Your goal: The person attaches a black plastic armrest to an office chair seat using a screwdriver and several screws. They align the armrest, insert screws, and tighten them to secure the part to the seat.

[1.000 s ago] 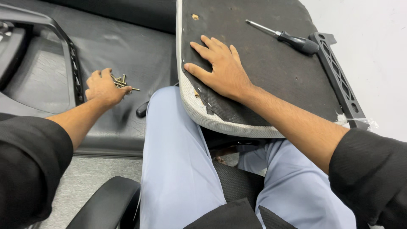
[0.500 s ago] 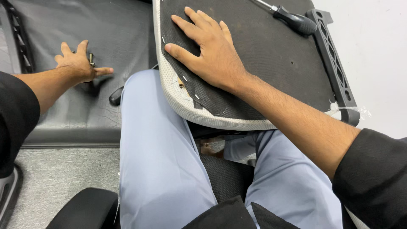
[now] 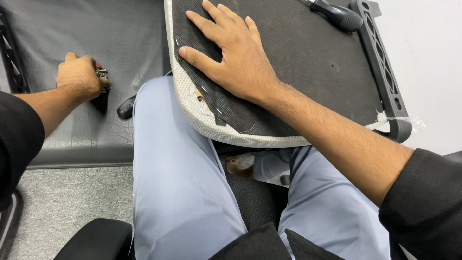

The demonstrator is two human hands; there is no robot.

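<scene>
Left hand [image 3: 79, 76] now closed on screws [image 3: 102, 73]; right hand [image 3: 236, 55] unmoved on seat base [image 3: 313, 62].

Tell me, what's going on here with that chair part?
A seated person has an upturned chair seat resting across their lap. The right hand lies flat on its dark underside, holding it down. The left hand is closed around a few small screws on a black cushion beside them. A screwdriver lies on the seat's far end.
</scene>
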